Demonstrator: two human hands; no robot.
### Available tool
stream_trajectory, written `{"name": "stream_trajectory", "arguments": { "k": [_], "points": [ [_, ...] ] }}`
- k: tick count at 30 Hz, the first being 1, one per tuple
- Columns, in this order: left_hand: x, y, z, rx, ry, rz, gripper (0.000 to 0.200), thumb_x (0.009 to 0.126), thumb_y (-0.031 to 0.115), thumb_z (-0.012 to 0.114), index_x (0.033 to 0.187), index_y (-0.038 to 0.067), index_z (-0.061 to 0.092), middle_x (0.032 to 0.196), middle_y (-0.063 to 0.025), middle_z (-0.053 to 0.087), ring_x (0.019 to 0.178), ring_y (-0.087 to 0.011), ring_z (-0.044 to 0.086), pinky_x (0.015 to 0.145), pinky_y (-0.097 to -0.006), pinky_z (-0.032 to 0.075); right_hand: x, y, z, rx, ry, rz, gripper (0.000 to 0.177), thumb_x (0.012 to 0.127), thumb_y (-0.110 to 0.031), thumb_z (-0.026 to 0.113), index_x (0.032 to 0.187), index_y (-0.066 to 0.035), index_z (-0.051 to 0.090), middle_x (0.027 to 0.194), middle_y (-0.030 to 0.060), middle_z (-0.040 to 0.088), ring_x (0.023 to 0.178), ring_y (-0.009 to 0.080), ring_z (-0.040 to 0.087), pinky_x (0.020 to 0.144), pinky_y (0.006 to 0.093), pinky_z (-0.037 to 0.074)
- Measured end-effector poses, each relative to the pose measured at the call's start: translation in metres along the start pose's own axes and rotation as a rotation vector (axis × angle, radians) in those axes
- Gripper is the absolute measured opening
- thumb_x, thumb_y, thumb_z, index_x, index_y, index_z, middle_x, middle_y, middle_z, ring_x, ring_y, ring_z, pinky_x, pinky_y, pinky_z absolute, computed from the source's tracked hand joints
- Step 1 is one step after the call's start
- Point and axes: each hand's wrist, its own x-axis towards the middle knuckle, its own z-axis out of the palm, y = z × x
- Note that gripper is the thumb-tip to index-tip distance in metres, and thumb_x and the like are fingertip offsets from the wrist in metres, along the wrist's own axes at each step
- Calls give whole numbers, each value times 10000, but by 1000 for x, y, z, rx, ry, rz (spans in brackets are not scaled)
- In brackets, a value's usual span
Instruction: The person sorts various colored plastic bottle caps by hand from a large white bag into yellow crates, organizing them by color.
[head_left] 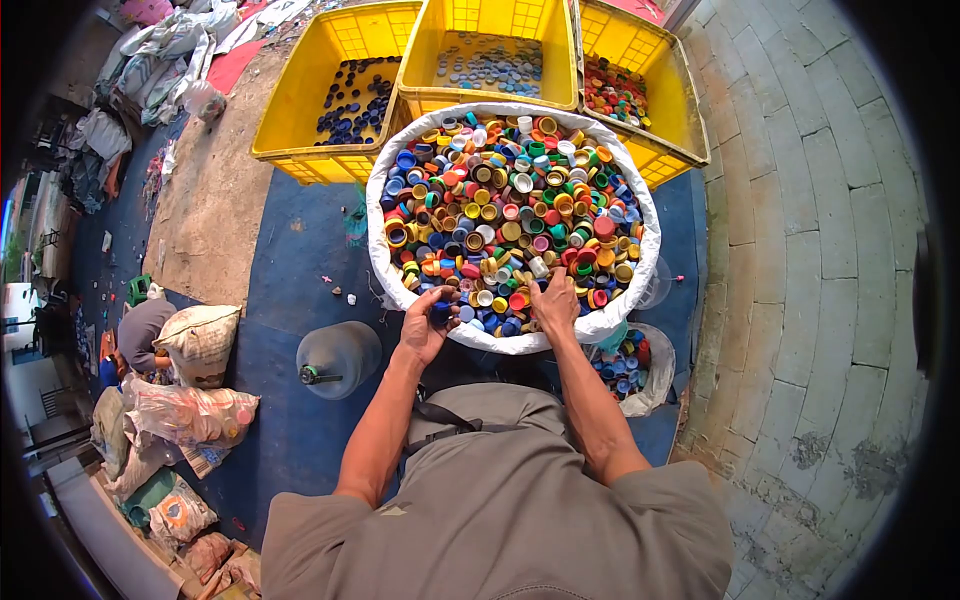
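Observation:
A large round container with a white rim [650,220] is heaped with bottle caps [510,230] of many colours. At its near left edge, my left hand [425,328] has its fingers curled round dark blue bottle caps [441,312]. My right hand [556,302] reaches over the near right part of the heap. Its fingers are pressed together and point down among the caps; what they hold, if anything, is hidden.
Beyond the rim stand three yellow crates, holding dark blue caps [355,105], light blue caps [490,62] and red caps [612,92]. A bag of caps [655,370] lies near right, a clear jug [340,360] near left. Another person [145,335] is among sacks [200,345]; a block wall [810,220] runs right.

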Motion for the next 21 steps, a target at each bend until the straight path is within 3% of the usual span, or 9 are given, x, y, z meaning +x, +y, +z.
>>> {"name": "stream_trajectory", "arguments": {
  "k": [4, 7, 8, 11, 14, 15, 18, 20, 21],
  "points": [
    [0, -1, 4, 59, 6, -17, 250, 899, 250, 570, 1071, 70, 599, 936, -43, 628, 769, -146, 605, 648, -294, 518, 4, 9, -1, 107, 20, -42, 437, 782, -274, 693, 1075, 1, 521, 963, 210, 638, 866, 350, 635, 759, 444, 502],
    [4, -5, 11, 99, 16, -38, 255, 897, 262, 575, 1075, 81, 597, 933, -23, 629, 767, -136, 604, 647, -298, 513, 7, 14, -19, 616, -118, 51, 384, 807, -245, 665, 1073, 7, 552, 948, 161, 645, 808, 241, 647, 711, 361, 522],
    [6, -7, 14, 106, 7, -45, 255, 897, 266, 576, 1072, 82, 598, 930, -21, 628, 766, -134, 603, 646, -300, 512, 5, 16, -31, 822, -185, 89, 323, 830, -205, 634, 1066, 8, 579, 942, 112, 639, 771, 162, 633, 684, 286, 521],
    [18, -16, 17, 108, -44, -75, 259, 897, 274, 577, 1069, 82, 596, 941, -18, 626, 765, -131, 601, 642, -310, 509, 2, 33, -58, 1486, -294, 173, 312, 836, -107, 549, 1118, 25, 546, 975, 122, 613, 836, 190, 634, 744, 305, 533],
    [22, -20, 33, 127, -111, -108, 266, 900, 276, 571, 1076, 78, 590, 966, -27, 621, 764, -139, 602, 635, -312, 505, -4, 59, -76, 1874, -296, 123, 348, 748, -81, 466, 1070, 27, 542, 992, 147, 599, 889, 262, 628, 811, 387, 530],
    [25, -23, 37, 132, -104, -119, 284, 908, 286, 557, 1095, 73, 579, 988, -46, 617, 772, -150, 605, 629, -314, 502, -5, 66, -80, 1907, -250, 135, 344, 733, -101, 464, 1044, 25, 540, 980, 153, 601, 892, 275, 623, 815, 414, 527],
    [33, -30, 49, 113, -112, -188, 314, 921, 298, 546, 1117, 53, 552, 986, -78, 633, 761, -148, 612, 621, -309, 490, -14, 80, -87, 1873, -59, 314, 242, 795, -144, 533, 1006, -29, 557, 931, 100, 619, 835, 206, 621, 724, 366, 520],
    [38, -34, 56, 126, -131, -219, 339, 926, 310, 533, 1138, 46, 533, 1045, -103, 628, 771, -166, 619, 633, -313, 493, -16, 91, -83, 1571, 63, 424, 226, 814, -219, 641, 960, -57, 578, 856, 47, 623, 779, 164, 613, 684, 329, 498],
    [37, -35, 65, 141, -128, -231, 337, 926, 309, 532, 1136, 46, 534, 1056, -108, 627, 775, -170, 620, 637, -314, 494, -17, 96, -77, 1199, 122, 403, 276, 795, -247, 718, 941, -45, 599, 809, 27, 629, 735, 165, 609, 690, 315, 494]
  ]
}}
